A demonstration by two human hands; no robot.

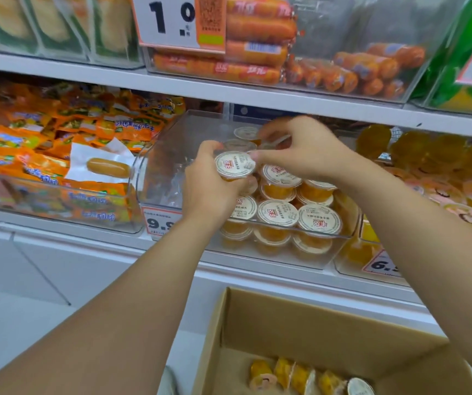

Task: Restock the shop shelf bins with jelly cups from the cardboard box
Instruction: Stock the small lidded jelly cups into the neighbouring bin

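Observation:
A clear plastic bin (172, 143) on the middle shelf holds stacked orange jelly cups (277, 213) with white lids along its right half. My left hand (209, 189) grips a jelly cup (234, 164) from below, lid up, over the bin. My right hand (306, 146) reaches into the bin beside it; its fingertips pinch another cup (274, 142), mostly hidden by the fingers. More cups (246, 133) lie at the back of the bin. The cardboard box (300, 323) stands open below, with several jelly cups (300, 374) lying on its floor.
Left of the bin sits a bin of orange snack packets (58, 155). To the right is a bin of yellow jelly packs (428, 155). The shelf above carries sausages (257, 52) in clear bins. Price tags (160, 222) hang on the bin fronts.

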